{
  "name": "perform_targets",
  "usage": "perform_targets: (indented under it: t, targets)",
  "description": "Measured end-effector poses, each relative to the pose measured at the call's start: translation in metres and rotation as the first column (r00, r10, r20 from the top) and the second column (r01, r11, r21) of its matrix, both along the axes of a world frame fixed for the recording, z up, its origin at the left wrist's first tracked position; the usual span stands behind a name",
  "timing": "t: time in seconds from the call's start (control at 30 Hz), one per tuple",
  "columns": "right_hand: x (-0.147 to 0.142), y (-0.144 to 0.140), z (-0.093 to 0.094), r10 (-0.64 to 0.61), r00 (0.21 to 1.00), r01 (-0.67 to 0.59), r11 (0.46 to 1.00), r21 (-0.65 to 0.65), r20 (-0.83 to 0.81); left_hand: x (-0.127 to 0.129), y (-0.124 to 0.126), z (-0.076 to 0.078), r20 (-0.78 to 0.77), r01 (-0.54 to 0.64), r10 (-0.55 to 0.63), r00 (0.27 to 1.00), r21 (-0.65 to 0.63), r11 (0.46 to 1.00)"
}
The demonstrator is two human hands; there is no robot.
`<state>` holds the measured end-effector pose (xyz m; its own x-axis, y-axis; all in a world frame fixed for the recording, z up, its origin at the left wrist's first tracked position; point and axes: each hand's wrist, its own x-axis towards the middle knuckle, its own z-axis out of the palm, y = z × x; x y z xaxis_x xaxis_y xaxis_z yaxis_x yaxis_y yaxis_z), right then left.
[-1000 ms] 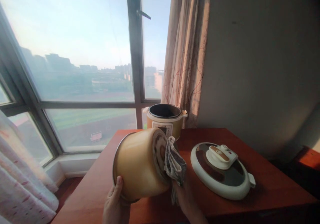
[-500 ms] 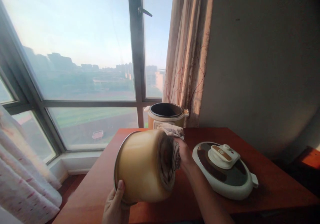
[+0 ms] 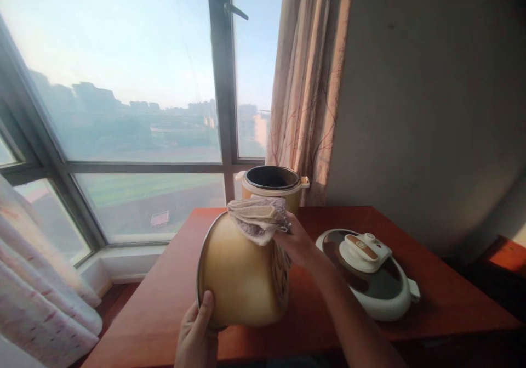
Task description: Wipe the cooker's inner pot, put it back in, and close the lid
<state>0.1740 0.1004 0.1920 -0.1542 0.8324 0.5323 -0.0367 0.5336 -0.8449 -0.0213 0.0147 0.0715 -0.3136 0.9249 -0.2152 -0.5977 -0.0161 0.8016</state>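
A yellow inner pot (image 3: 238, 277) is held on its side above the red-brown table (image 3: 431, 280), its base turned to the right. My left hand (image 3: 197, 332) grips the pot's rim from below, thumb on the outer wall. My right hand (image 3: 296, 243) presses a folded grey-beige cloth (image 3: 258, 219) against the top of the pot near its base. Behind the pot stands the open cooker body (image 3: 272, 184), with no lid on it. Its white and brown lid (image 3: 370, 272) lies flat on the table to the right of my right arm.
A large window (image 3: 123, 110) fills the left and middle. A patterned curtain (image 3: 308, 83) hangs behind the cooker, and a grey wall (image 3: 431, 110) stands on the right. A white curtain (image 3: 41, 286) hangs at the lower left, past the table's left edge.
My right hand has carried the cloth from the pot's base up onto its top side. The pot has turned slightly in my left hand.
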Motion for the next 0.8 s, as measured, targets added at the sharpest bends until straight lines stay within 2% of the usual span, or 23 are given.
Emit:
perform_targets:
  t: [0.1, 0.2, 0.3, 0.43, 0.53, 0.67, 0.8]
  targets:
    - [0.006, 0.026, -0.007, 0.078, 0.988, -0.093, 0.990, -0.103, -0.136, 0.000, 0.000, 0.002, 0.013, -0.009, 0.009, 1.000, -0.003, 1.000]
    - [0.015, 0.040, -0.025, 0.042, 0.968, -0.091, 0.977, -0.191, -0.249, 0.002, -0.001, 0.004, 0.024, -0.029, 0.029, 0.999, -0.009, 1.000]
    - [0.025, 0.040, -0.049, -0.014, 0.946, -0.092, 0.947, -0.309, -0.323, 0.007, -0.003, 0.004, 0.019, -0.044, 0.044, 0.999, 0.004, 0.999]
    - [0.035, 0.026, -0.082, -0.109, 0.921, -0.092, 0.871, -0.482, -0.373, 0.009, -0.003, 0.005, 0.044, -0.038, 0.037, 0.998, 0.007, 0.999]
    - [0.038, 0.010, -0.104, -0.149, 0.902, -0.116, 0.821, -0.560, -0.405, 0.006, -0.002, 0.005, 0.071, -0.035, 0.036, 0.997, -0.016, 0.999]
    - [0.033, -0.017, -0.130, -0.193, 0.866, -0.130, 0.804, -0.581, -0.462, 0.006, 0.000, 0.002, 0.083, -0.090, 0.090, 0.992, -0.010, 0.996]
    - [0.007, -0.049, -0.158, -0.400, 0.762, -0.002, 0.785, -0.619, -0.509, 0.015, -0.002, 0.002, 0.099, -0.128, 0.128, 0.987, -0.012, 0.992]
